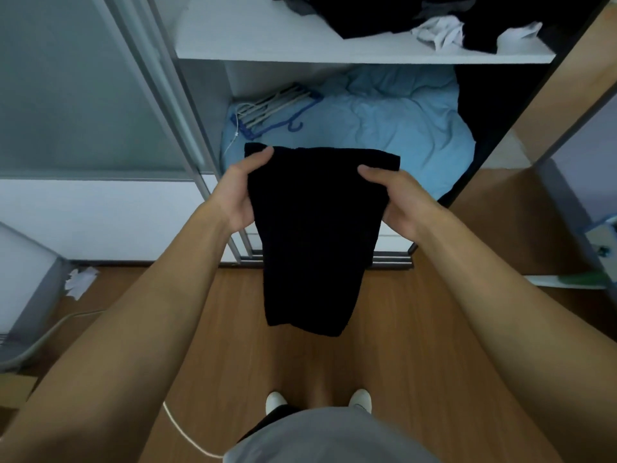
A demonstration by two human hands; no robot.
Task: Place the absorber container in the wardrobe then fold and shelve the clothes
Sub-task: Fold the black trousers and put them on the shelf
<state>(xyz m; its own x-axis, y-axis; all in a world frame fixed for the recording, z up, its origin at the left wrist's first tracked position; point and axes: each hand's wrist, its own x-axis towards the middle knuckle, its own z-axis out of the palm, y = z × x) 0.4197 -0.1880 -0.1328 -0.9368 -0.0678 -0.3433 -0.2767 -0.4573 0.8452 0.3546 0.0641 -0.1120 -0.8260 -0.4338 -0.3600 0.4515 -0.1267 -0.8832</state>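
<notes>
Grey shirt (334,436) below, left hand (238,192) and right hand (392,200) are gripping a limp, black, rectangular garment (317,235) by its upper corners.

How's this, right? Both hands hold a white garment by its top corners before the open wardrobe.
No: the garment is black, not white, per the head view. Left hand and right hand do hold its top corners before the open wardrobe.

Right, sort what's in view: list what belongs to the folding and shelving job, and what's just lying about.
Job in hand:
- garment, gripped by left hand and right hand
- shelf
- clothes pile on the shelf

Lying about:
- hangers
- bedding under the shelf
- paper, crumpled on the floor
</notes>
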